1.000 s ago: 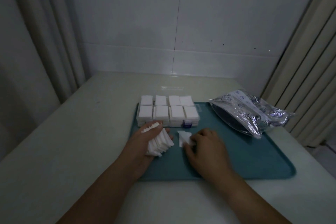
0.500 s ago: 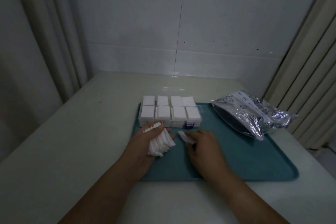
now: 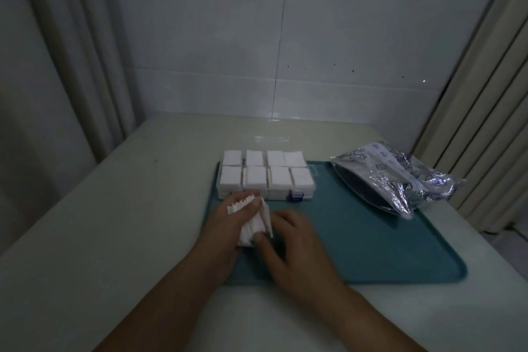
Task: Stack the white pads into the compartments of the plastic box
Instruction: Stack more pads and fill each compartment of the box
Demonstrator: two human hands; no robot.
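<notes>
The plastic box (image 3: pixel 265 177) sits at the tray's (image 3: pixel 371 251) far left corner, 8 compartments filled with pads. The foil bag (image 3: pixel 397 177) lies over the tray's far right edge. Both hands meet near the tray's left edge, before the box.

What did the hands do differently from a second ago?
The right hand moved left and brought its single pad to the fanned stack of pads that the left hand grips; thumb and fingers now touch that stack. The left hand kept its grip. The plastic box, full of pads, the tray and the foil bag stayed put.
</notes>
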